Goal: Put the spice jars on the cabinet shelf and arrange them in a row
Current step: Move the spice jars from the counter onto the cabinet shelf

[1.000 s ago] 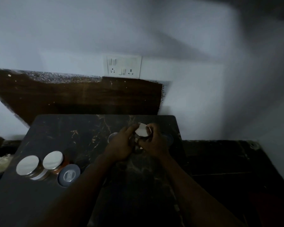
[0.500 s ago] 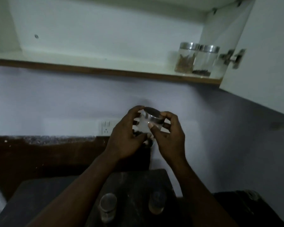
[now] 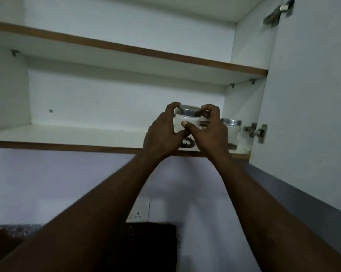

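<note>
A clear glass spice jar (image 3: 187, 119) with a silver lid and dark spice at its bottom is held between my left hand (image 3: 162, 134) and my right hand (image 3: 210, 132). Both hands grip its sides at the front edge of the lower cabinet shelf (image 3: 67, 136). Whether its base touches the shelf is hidden by my fingers. Another silver-lidded jar (image 3: 232, 130) stands on the shelf at the far right, just right of my right hand. A further jar behind my hands is hidden.
The white cabinet door (image 3: 313, 95) stands open on the right with its hinge (image 3: 257, 132) near the standing jar. An upper shelf (image 3: 126, 52) runs above. A wall socket (image 3: 138, 211) and dark counter slab (image 3: 146, 244) lie below.
Both hands lifted the jar from the counter up to the lower cabinet shelf. The view tilted upward, so the counter jars have left the frame.
</note>
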Demonstrator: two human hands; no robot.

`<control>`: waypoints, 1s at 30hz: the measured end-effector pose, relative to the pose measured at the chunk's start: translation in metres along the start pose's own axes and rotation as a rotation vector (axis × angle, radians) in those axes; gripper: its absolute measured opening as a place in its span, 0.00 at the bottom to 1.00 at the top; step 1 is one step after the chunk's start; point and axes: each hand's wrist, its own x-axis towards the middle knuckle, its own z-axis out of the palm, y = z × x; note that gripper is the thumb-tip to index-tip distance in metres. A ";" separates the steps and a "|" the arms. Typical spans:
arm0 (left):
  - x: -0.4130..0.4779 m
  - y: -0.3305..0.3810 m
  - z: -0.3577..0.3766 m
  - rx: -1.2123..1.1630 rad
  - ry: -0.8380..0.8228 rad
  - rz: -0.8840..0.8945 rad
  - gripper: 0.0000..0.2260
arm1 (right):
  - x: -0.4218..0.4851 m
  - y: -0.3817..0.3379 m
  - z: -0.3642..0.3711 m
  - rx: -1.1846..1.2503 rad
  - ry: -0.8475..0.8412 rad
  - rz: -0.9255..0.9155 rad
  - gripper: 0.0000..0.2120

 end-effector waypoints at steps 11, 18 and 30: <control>0.044 -0.059 0.053 0.301 -0.239 -0.166 0.48 | 0.020 0.074 0.046 -0.143 -0.122 0.109 0.32; 0.062 -0.068 0.075 0.399 -0.420 -0.293 0.45 | 0.019 0.083 0.056 -0.302 0.003 0.091 0.33; 0.004 -0.039 0.068 0.285 0.068 -0.091 0.28 | -0.033 0.077 0.017 -0.076 0.150 -0.147 0.13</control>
